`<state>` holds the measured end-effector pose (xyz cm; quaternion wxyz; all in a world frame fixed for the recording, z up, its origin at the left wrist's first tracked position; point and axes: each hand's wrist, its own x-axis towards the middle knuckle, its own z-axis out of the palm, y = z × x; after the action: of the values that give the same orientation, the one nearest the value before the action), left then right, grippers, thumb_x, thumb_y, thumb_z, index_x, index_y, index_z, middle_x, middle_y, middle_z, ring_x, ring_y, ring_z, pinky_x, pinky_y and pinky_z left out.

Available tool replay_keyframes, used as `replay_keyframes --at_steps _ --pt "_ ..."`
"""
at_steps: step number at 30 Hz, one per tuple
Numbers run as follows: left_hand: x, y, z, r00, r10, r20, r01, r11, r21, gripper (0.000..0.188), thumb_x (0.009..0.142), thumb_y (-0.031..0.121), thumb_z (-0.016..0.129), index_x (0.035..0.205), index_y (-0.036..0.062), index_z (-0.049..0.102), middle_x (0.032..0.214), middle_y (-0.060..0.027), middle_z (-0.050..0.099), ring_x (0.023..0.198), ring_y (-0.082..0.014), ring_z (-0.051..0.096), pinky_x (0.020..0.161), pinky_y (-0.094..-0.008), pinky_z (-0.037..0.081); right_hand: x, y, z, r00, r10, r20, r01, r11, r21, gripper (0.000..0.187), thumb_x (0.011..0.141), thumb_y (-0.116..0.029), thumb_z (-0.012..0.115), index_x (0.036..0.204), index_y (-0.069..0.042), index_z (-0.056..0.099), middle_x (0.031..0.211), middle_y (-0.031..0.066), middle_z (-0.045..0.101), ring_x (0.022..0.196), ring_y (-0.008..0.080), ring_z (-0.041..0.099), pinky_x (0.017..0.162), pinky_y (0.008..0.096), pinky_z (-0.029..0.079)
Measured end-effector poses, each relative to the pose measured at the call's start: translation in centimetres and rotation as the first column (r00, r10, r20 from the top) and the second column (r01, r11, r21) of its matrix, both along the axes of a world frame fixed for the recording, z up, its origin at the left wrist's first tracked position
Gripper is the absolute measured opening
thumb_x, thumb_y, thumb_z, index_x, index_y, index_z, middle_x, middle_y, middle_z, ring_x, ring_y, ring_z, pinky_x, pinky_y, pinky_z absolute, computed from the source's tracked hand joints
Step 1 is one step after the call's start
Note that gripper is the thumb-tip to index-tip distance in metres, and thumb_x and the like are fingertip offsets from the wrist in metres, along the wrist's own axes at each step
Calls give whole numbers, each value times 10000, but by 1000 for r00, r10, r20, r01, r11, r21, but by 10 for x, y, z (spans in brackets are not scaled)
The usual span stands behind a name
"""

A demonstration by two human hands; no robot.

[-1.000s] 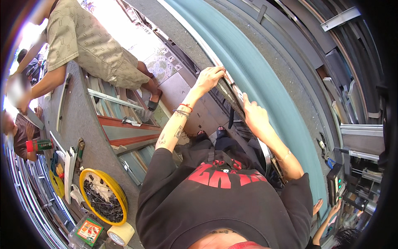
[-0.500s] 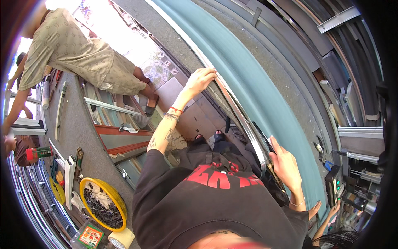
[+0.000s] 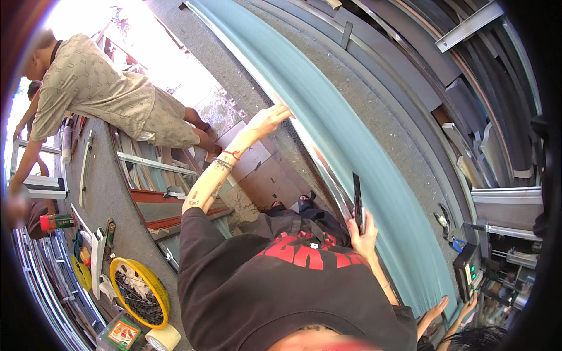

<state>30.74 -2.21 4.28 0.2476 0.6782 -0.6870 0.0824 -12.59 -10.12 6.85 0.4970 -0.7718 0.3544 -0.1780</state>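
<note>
A long teal sheet (image 3: 351,134) lies lengthwise on the grey bench, with a shiny metal strip (image 3: 319,151) along its near edge. My left hand (image 3: 269,119) reaches forward and is closed at that edge, fingertips pinching the edge; whether they grip sheet or strip I cannot tell. Nearer my body, my right hand (image 3: 365,237) is wrapped round a narrow flat black tool (image 3: 356,190), perhaps a cutter, which points away from me over the sheet's near edge. Its lower part is hidden in my fingers.
Another person's hands (image 3: 434,310) rest at the sheet's lower right end. A person in patterned clothes (image 3: 111,88) bends over metal frames at left. A yellow basket (image 3: 165,292) of black bits and a tape roll (image 3: 163,338) stand on the left bench. Profiles (image 3: 410,70) are stacked at right.
My right hand has moved left and has raised the black tool off the sheet's edge. My left hand has shifted slightly left along the edge. The person at left has leaned slightly.
</note>
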Motion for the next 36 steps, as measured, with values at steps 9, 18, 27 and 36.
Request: replay_keyframes --at_steps 9,18,27,36 --pt "-111 2 -8 976 -218 -10 218 975 -37 356 722 26 570 1077 9 566 1081 -108 581 916 -240 629 683 -313 563 -58 -18 -5 977 -199 74 212 899 -383 396 874 -79 627 1222 30 471 898 143 647 771 201 637 704 327 507" --pt "-83 9 -13 988 -29 149 35 999 -36 302 724 94 591 1011 164 650 1039 10 609 950 -156 582 750 -314 461 35 -13 29 988 138 -70 -154 937 -315 473 910 -162 582 1335 -40 412 1185 248 577 1076 418 577 899 421 467" --pt "-63 23 -19 996 -75 39 79 992 -99 291 736 11 583 1009 101 631 1061 -36 603 1024 -209 570 910 -355 454 76 -2 48 821 307 -482 -489 813 -315 527 928 -194 539 1415 -123 349 978 247 597 797 453 594 682 502 473" --pt "-65 27 -26 995 -75 -68 60 980 -190 253 728 8 589 972 67 617 1061 -61 609 997 -246 603 856 -338 501 103 1 42 794 283 -538 -552 705 -444 501 960 -244 474 1418 -107 325 861 239 599 700 414 628 597 494 511"
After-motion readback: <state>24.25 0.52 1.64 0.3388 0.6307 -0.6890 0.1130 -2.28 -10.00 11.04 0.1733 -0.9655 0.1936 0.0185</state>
